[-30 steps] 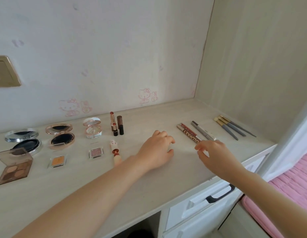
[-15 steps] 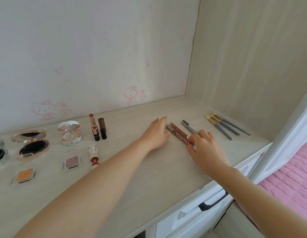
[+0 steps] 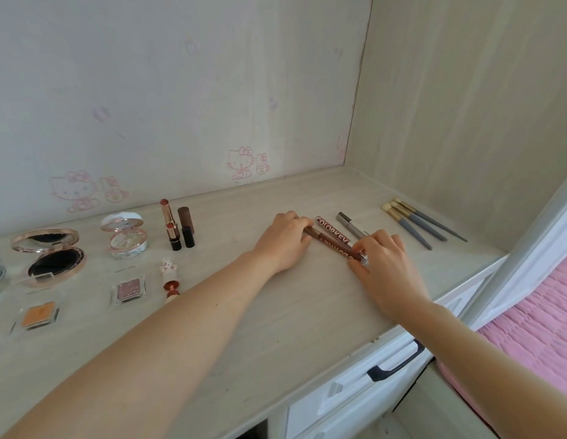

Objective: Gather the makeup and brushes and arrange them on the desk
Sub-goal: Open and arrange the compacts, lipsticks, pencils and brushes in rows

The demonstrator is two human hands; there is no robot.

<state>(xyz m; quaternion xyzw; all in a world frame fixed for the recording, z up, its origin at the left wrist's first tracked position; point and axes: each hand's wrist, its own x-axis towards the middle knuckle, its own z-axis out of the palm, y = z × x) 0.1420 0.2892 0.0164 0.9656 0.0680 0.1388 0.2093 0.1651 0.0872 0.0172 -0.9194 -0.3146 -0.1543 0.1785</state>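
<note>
Two brown-red Colorkey pencils (image 3: 332,238) lie side by side at the middle of the desk (image 3: 291,312). My left hand (image 3: 283,240) pinches the far end of the nearer pencil. My right hand (image 3: 386,264) pinches the pencils' near ends. A grey pen (image 3: 350,224) lies just right of them, and three grey-handled brushes (image 3: 418,223) lie further right. To the left stand two lipsticks (image 3: 177,224), a white compact (image 3: 124,236), a rose-gold compact (image 3: 49,255), two small eyeshadow pans (image 3: 128,288) and a small figure lipstick (image 3: 169,280).
The wall (image 3: 181,90) runs along the back of the desk and a side panel (image 3: 466,90) closes its right end. A white drawer with a black handle (image 3: 396,362) sits below the front edge. Pink bedding (image 3: 535,327) lies at the right.
The view has shifted right. Both hands have closed in on the two Colorkey pencils, the left from flat fingers to pinching the far end, the right gripping the near ends.
</note>
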